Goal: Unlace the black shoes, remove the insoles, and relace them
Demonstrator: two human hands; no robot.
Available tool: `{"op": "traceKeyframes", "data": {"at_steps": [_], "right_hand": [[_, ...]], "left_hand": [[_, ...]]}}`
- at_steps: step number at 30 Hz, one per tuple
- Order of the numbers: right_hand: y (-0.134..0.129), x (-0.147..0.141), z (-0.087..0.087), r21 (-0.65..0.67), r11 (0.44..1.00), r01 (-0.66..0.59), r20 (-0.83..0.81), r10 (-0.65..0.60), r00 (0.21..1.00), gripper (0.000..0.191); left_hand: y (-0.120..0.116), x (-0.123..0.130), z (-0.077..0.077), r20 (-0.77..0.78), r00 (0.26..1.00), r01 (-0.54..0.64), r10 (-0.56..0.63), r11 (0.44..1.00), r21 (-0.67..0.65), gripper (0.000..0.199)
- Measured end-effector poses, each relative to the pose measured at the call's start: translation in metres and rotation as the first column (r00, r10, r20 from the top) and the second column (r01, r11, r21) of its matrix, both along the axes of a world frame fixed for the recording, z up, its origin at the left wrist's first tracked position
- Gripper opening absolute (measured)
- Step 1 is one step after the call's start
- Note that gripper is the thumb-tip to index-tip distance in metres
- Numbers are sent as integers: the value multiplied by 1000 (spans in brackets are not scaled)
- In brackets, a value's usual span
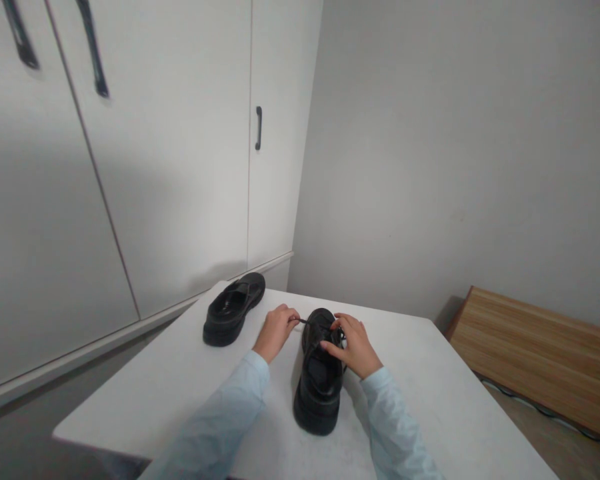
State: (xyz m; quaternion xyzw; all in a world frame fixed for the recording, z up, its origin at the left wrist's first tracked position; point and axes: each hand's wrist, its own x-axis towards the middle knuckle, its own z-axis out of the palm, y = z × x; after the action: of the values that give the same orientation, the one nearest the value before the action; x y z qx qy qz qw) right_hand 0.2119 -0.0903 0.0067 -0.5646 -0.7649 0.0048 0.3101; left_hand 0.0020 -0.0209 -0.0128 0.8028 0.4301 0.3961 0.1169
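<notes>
A black shoe point(316, 407) stands on the white table point(410, 400), heel toward me and toe pointing away. My left hand point(277, 328) is beside it on the left, fingers pinched on one end of a dark shoelace point(303, 321) drawn out sideways. My right hand point(354, 343) lies over the shoe's right side, thumb and fingers apart around the lacing area. More lace hangs near its fingertips, but whether those fingers grip any of it is unclear. Farther left rests a second black shoe point(221, 335), touched by neither hand.
White cupboard doors point(180, 167) with dark handles point(259, 128) rise behind the table on the left. A grey wall point(455, 147) stands behind. To the right is a low wood-grain board point(540, 360), with a cable point(535, 408) along its lower edge.
</notes>
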Motion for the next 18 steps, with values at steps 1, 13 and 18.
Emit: {"op": "traceKeyframes", "data": {"at_steps": [1,13,18], "right_hand": [[0,0,0,-2,1000,1,-2,-1,1000,33],[1,2,-1,-1,1000,-15,-14,15,1000,34],[0,1,0,-9,1000,-19,-15,19,1000,35]], "left_hand": [[0,-1,1,5,1000,-14,14,1000,10,9],[1,-2,6,132,983,-125,128,992,-31,5],[3,-3,8,322,937,-82,134,982,-172,6]]}}
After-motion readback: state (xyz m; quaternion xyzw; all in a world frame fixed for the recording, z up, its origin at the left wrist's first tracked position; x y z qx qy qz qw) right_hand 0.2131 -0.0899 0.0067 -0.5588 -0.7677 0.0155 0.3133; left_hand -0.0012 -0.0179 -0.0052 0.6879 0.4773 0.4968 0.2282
